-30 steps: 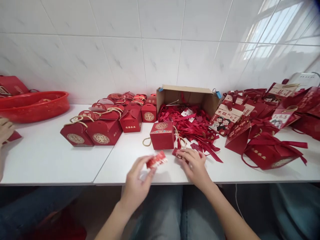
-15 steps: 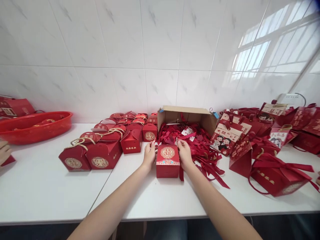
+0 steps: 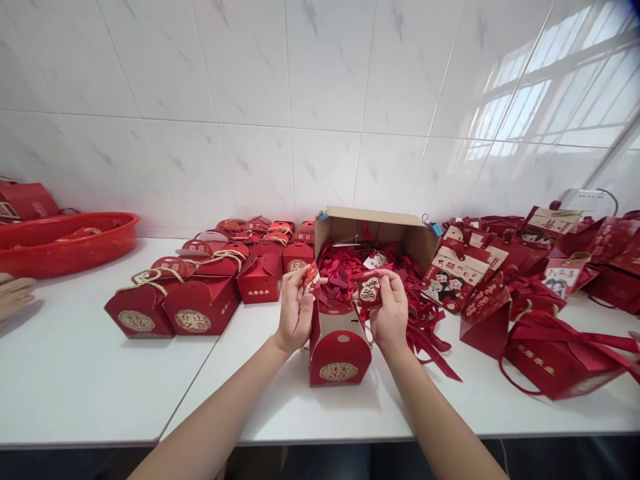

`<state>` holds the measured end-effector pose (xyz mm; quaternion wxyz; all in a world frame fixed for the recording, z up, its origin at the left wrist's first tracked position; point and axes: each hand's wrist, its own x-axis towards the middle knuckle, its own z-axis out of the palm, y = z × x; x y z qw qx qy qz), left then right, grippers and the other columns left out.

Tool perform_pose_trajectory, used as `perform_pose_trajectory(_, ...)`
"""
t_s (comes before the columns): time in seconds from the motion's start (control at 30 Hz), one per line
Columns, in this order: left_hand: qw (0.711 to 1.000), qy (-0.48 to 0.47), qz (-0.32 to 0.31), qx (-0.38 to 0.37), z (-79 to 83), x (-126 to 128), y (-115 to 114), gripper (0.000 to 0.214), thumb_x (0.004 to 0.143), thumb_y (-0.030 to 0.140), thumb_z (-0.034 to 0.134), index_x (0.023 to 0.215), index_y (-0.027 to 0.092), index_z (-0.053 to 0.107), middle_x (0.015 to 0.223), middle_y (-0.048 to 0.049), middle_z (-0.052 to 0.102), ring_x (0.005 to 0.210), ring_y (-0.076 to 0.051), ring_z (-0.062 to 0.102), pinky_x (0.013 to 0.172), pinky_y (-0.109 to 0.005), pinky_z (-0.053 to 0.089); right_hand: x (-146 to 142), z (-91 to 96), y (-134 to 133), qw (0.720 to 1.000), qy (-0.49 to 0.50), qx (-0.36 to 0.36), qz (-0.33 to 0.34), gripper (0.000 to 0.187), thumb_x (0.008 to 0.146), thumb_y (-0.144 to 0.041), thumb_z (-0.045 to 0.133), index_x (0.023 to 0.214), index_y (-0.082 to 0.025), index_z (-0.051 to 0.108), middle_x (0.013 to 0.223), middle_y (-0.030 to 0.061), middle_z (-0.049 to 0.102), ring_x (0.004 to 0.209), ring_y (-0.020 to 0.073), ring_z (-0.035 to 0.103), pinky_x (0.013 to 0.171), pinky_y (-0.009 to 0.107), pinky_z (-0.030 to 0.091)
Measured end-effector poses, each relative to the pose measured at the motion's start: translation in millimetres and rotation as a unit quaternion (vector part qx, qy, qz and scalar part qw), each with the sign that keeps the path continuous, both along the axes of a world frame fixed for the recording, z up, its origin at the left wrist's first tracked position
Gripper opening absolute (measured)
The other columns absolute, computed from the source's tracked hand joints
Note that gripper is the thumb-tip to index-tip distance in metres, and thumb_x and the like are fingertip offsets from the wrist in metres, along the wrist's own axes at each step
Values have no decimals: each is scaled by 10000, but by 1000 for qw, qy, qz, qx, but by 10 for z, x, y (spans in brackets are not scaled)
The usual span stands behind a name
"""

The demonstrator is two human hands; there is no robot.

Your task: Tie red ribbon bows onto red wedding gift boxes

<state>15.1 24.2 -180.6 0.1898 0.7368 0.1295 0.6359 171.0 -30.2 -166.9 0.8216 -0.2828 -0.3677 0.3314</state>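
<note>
In front of me on the white table stands a red gift box with its top flaps apart and a pale emblem on its near side. Above its left edge my left hand pinches a small red-and-white printed piece. My right hand, over the right edge, grips a small red square piece with pale gold characters. Whether these two pieces are loose packets or parts of the box's flaps, I cannot tell. A cord shows at the box's sides.
Behind the box lies a cardboard carton on its side, spilling red ribbons. Closed red boxes stand left. Printed gift bags and a ribboned box are right. A red basin and another person's hand are far left.
Earlier my hands were at the sides of a red box showing a gold round emblem on top. Now a box with parted flaps stands there, and both hands hold small red pieces above it.
</note>
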Motion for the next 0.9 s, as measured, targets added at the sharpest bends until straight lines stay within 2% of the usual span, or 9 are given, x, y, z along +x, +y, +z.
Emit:
perform_pose_trajectory(0.1,999,18,-31,-25,2,3,-35,429,959,349,381,1374,241,380,1096,-103,497,1045,-245,595,923,-449,452,-4,14,-30,999,-37,-35,-6,266,889,-490,500,987,-245,528,777,-7,656,628,160,661,587,302,550)
perform_pose_trajectory(0.27,996,-20,-63,-66,71,-36,-69,383,957,346,393,1325,245,429,1069,-81,491,903,-188,628,871,-397,484,13,242,-139,982,-189,-15,1,335,934,-489,407,1116,-248,550,1066,64,656,832,177,668,725,318,543)
perform_pose_trajectory(0.33,991,-24,-87,-101,109,-58,-92,373,939,329,448,1303,244,438,1067,-76,508,901,-180,629,845,-366,502,25,348,-175,950,-310,-18,3,277,935,-424,442,1069,-235,594,1022,59,670,841,171,652,741,298,518)
perform_pose_trajectory(0.43,984,-48,-82,-149,157,-86,-126,369,874,314,578,1219,232,474,1043,-66,546,950,-183,621,829,-320,516,29,455,-212,873,-486,-38,-3,169,894,-331,537,856,-220,660,815,22,693,721,154,620,658,257,463)
perform_pose_trajectory(0.5,979,-56,-73,-181,187,-96,-144,321,848,333,614,1126,211,507,1013,-67,575,969,-189,618,842,-314,513,27,496,-232,832,-552,-49,-15,182,868,-323,577,751,-220,672,713,3,689,624,141,585,607,249,421)
perform_pose_trajectory(0.63,973,-47,-93,-207,234,-87,-171,262,836,366,620,1014,192,540,960,-67,618,932,-190,640,850,-322,513,28,556,-270,789,-612,-50,-40,212,841,-356,613,677,-230,661,603,-26,667,505,119,503,658,272,400)
perform_pose_trajectory(0.77,972,-39,-112,-204,243,-68,-192,250,845,363,611,1019,201,533,968,-62,624,928,-187,648,845,-316,514,22,589,-255,746,-666,-24,-13,271,860,-358,598,632,-226,664,536,-31,625,488,109,481,718,297,385)
perform_pose_trajectory(0.83,970,-18,-131,-206,239,-70,-202,233,869,356,578,1037,205,522,975,-65,628,922,-187,651,843,-324,513,21,603,-237,719,-694,-7,-7,288,863,-378,598,636,-223,682,594,-5,648,562,130,539,743,313,386)
perform_pose_trajectory(0.9,973,12,-133,-189,232,-81,-206,214,887,344,548,1045,201,535,975,-71,631,914,-188,646,836,-328,511,36,622,-267,712,-701,3,-29,291,881,-390,569,681,-224,699,730,34,681,709,171,599,779,337,396)
